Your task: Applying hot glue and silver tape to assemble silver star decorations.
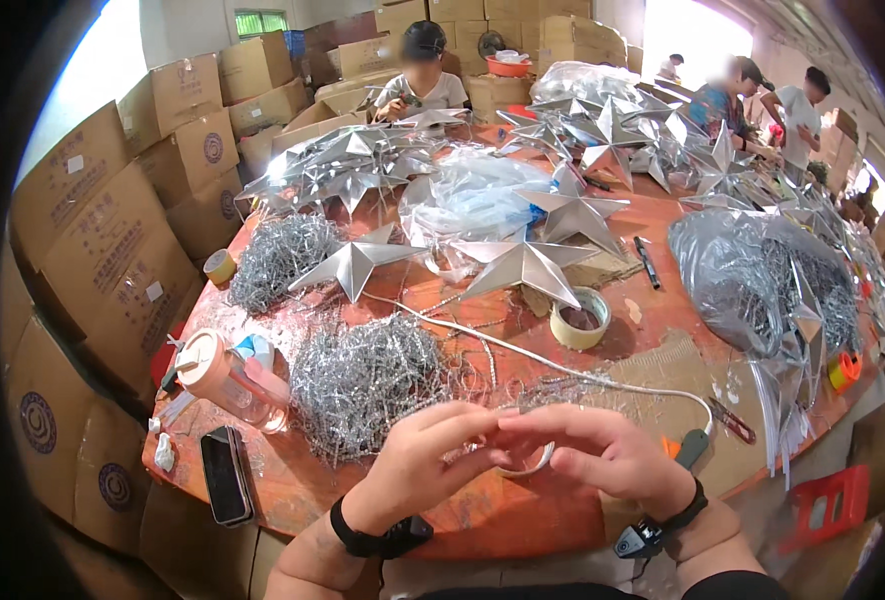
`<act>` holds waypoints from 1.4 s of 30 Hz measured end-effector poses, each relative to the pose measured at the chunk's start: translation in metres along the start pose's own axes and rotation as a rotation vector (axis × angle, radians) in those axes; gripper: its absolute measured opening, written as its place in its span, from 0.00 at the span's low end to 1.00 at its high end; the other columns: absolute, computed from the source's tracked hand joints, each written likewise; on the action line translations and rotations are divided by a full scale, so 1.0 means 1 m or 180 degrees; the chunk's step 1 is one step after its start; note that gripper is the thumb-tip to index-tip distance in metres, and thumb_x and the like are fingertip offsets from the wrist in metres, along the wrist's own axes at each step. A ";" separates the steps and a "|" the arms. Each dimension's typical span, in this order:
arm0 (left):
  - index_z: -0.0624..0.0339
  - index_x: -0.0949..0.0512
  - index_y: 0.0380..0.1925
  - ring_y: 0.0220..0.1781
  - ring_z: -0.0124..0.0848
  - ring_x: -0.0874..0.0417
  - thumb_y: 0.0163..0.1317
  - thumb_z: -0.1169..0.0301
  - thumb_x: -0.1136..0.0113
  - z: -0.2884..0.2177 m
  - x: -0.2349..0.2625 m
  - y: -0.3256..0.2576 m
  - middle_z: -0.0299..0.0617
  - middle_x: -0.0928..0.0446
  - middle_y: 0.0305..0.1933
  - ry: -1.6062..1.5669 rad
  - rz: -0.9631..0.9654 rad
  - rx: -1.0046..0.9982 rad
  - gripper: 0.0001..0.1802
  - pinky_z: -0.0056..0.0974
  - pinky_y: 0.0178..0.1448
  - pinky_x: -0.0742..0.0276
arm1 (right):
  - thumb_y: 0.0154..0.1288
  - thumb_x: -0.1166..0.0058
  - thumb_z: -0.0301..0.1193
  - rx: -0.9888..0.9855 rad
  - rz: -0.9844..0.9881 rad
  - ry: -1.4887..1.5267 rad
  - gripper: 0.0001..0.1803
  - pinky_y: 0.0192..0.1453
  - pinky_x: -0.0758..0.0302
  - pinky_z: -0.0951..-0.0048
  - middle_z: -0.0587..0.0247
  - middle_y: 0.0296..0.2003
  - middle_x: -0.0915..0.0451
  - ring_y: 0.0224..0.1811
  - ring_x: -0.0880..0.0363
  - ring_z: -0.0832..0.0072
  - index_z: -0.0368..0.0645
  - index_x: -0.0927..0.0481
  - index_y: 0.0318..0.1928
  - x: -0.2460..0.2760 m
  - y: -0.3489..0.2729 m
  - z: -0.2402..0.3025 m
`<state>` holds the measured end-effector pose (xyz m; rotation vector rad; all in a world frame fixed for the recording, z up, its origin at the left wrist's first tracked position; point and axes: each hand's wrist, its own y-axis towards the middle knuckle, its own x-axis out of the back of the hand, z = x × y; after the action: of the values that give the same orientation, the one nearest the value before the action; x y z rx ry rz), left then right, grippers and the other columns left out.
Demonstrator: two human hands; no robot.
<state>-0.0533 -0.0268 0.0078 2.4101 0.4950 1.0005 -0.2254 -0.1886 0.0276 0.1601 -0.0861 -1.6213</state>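
Note:
My left hand (433, 455) and my right hand (608, 452) meet above the near edge of the table. Their fingertips come together or nearly so, thumbs apart from the fingers, and nothing shows between them. Beneath them, partly hidden, is a pale ring-shaped roll (535, 464). Left of my left hand lies a tangled heap of silver tinsel strands (363, 385). Past my hands are a silver five-pointed star (525, 262), a second star (355, 262) and a roll of cream tape (580, 318). A dark-handled tool (695, 448) on a white cable lies beside my right hand.
A pink bottle (231, 375) and a phone (225, 475) stand at the left. A grey plastic bag of tinsel (763, 275) is at right, a black marker (648, 263) nearer the middle. Cardboard boxes (113, 260) line the left. A person (423, 90) works across the table; others are far right.

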 end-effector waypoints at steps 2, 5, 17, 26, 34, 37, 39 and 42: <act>0.61 0.18 0.47 0.33 0.35 0.17 0.53 0.76 0.30 -0.006 -0.002 0.002 0.43 0.19 0.34 -0.0057 -0.0059 0.0129 0.19 0.34 0.37 0.21 | 0.72 0.49 0.32 0.0084 0.0216 -0.0554 0.22 0.59 0.28 0.70 0.57 0.57 0.24 0.57 0.25 0.70 0.41 0.28 0.64 0.006 -0.003 0.001; 0.59 0.19 0.48 0.31 0.35 0.18 0.56 0.77 0.33 -0.006 -0.004 -0.001 0.42 0.21 0.31 -0.0114 -0.0128 0.0079 0.18 0.35 0.34 0.23 | 0.72 0.50 0.30 0.0382 0.0523 -0.0927 0.23 0.64 0.31 0.68 0.54 0.60 0.26 0.62 0.27 0.66 0.40 0.30 0.65 0.011 -0.002 0.001; 0.56 0.14 0.36 0.32 0.30 0.18 0.47 0.80 0.27 -0.006 -0.006 -0.002 0.38 0.20 0.34 0.0280 -0.0604 -0.0331 0.14 0.32 0.34 0.20 | 0.71 0.49 0.30 -0.0062 0.0610 -0.0476 0.24 0.72 0.38 0.66 0.56 0.65 0.30 0.70 0.35 0.65 0.34 0.31 0.65 0.008 -0.007 0.010; 0.57 0.17 0.33 0.30 0.31 0.17 0.47 0.75 0.26 -0.003 -0.006 -0.001 0.38 0.20 0.34 0.0071 -0.0399 -0.0517 0.12 0.33 0.31 0.21 | 0.69 0.47 0.24 0.0207 0.0214 -0.0526 0.16 0.60 0.28 0.70 0.54 0.52 0.19 0.56 0.22 0.68 0.38 0.22 0.56 0.007 -0.007 -0.001; 0.56 0.18 0.33 0.28 0.32 0.17 0.49 0.73 0.28 -0.002 -0.005 -0.002 0.38 0.19 0.34 0.0077 -0.0070 -0.0783 0.11 0.33 0.28 0.22 | 0.65 0.46 0.19 0.0382 0.0143 -0.0488 0.12 0.56 0.26 0.70 0.58 0.46 0.20 0.51 0.21 0.68 0.36 0.21 0.50 0.003 -0.008 -0.012; 0.53 0.17 0.32 0.28 0.31 0.18 0.46 0.72 0.24 -0.004 -0.004 -0.002 0.36 0.19 0.33 0.0116 -0.0083 -0.0721 0.13 0.33 0.29 0.23 | 0.65 0.45 0.20 0.0467 0.0104 -0.0495 0.12 0.55 0.26 0.72 0.58 0.45 0.20 0.50 0.21 0.70 0.36 0.21 0.49 0.002 -0.008 -0.017; 0.53 0.17 0.32 0.29 0.30 0.17 0.46 0.72 0.24 -0.004 -0.003 -0.003 0.36 0.19 0.33 0.0200 -0.0098 -0.0745 0.12 0.33 0.29 0.23 | 0.66 0.44 0.21 0.0358 0.0011 -0.0369 0.12 0.53 0.25 0.73 0.59 0.44 0.20 0.50 0.22 0.73 0.36 0.22 0.49 -0.001 -0.009 -0.019; 0.54 0.17 0.34 0.28 0.31 0.18 0.48 0.72 0.27 -0.003 -0.003 0.000 0.37 0.19 0.34 0.0176 -0.0083 -0.0798 0.12 0.33 0.28 0.22 | 0.66 0.43 0.23 0.0024 -0.0199 -0.0251 0.12 0.50 0.24 0.74 0.61 0.44 0.20 0.48 0.21 0.76 0.37 0.22 0.50 -0.004 -0.011 -0.019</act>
<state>-0.0579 -0.0273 0.0075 2.1542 0.3934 1.0534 -0.2329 -0.1833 0.0075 0.1055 -0.1492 -1.6900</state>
